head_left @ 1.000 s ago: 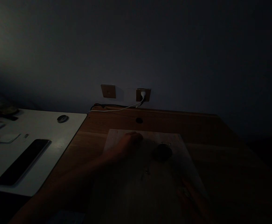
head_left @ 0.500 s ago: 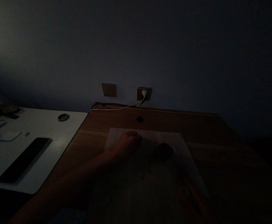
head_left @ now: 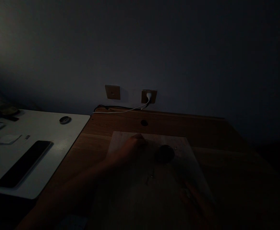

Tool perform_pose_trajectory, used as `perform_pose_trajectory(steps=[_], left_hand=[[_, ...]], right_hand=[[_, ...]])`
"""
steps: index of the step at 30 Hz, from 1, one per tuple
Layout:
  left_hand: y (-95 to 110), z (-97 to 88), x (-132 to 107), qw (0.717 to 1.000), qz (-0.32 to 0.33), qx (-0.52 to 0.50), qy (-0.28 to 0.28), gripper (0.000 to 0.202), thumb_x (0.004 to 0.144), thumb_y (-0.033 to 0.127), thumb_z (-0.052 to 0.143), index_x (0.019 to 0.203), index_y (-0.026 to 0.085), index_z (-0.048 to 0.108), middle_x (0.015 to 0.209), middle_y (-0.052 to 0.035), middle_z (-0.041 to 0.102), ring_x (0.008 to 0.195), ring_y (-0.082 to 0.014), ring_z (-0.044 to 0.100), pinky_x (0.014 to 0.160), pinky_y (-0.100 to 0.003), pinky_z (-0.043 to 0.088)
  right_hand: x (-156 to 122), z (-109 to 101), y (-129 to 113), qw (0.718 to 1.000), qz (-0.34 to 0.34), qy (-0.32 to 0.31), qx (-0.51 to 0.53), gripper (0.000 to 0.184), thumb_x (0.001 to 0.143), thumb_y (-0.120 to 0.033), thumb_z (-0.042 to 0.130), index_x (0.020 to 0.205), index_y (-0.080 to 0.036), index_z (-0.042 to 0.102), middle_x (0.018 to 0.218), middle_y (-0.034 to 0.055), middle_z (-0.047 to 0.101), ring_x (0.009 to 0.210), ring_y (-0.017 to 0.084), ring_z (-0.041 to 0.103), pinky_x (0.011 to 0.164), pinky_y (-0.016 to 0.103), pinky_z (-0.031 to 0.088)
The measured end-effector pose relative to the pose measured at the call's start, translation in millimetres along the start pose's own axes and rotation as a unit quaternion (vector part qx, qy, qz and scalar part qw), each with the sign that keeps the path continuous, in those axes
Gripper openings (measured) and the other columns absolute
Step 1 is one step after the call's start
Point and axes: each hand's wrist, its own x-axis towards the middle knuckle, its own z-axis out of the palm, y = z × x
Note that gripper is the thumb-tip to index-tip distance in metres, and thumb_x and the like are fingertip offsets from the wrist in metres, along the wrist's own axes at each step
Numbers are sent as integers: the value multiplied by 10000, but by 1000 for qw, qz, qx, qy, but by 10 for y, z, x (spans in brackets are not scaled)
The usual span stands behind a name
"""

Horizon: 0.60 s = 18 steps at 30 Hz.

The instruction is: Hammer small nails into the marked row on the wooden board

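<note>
The picture is very dark. My left hand [head_left: 133,145] rests low over the far left part of a pale board [head_left: 185,143], its fingers curled together; anything inside them is hidden. At the lower right, my right hand [head_left: 197,199] is closed, and something pale shows between its fingers. A dark, round-headed tool [head_left: 165,154] lies ahead of this hand over the board; a dim line seems to run from it back to the hand. Its exact kind is lost in shadow. Small screw-like pieces [head_left: 152,174] lie on the board between my hands.
The board lies on a wooden table [head_left: 87,148] against the wall. A white table [head_left: 55,140] adjoins at left, bearing a black phone [head_left: 24,164], a small round tin [head_left: 65,120] and cables. A white plug [head_left: 148,95] sits in a wall socket.
The dark round head has shifted slightly left and away from me, and looks sharper now. My right hand has moved a little left. My left hand stays nearly in place.
</note>
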Motion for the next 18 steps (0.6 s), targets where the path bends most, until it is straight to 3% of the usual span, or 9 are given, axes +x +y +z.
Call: perform_pose_trajectory(steps=[4,7,11,15,18], left_hand=[[-25,78,-15,996,-40,-48,57,380,888,71,562,1243,156,669,1156,-88,725,1037,-190,691,917,-300,535],[-53,99,-13,994,-63,-65,60,367,865,97,609,1224,156,656,1102,-78,746,957,-186,710,830,-276,540],[-46,79,-15,992,-91,-75,52,364,841,116,666,1201,168,662,1066,-68,761,914,-195,720,784,-270,536],[22,54,-10,990,-97,-88,55,457,850,124,665,1301,185,625,1144,-79,757,994,-224,724,836,-296,544],[60,49,1,989,-102,-93,58,419,862,130,653,1277,188,635,1128,-81,759,993,-234,725,841,-309,547]], right_hand=[[184,63,-223,997,-34,-35,65,648,893,-732,452,1361,-338,666,1503,31,585,1460,375,428,1205,597,328],[328,47,-412,990,-30,-76,117,650,896,-714,474,1361,-304,670,1461,41,625,1416,351,496,1210,537,343],[442,-23,-626,982,-42,-123,135,669,936,-669,443,1425,-248,618,1427,82,650,1371,345,548,1200,547,347],[464,-33,-665,984,-43,-138,107,691,927,-683,443,1433,-245,615,1407,104,663,1337,370,579,1146,570,415],[456,-5,-637,984,-31,-132,119,714,915,-713,438,1439,-259,609,1450,86,631,1406,351,509,1197,547,348]])
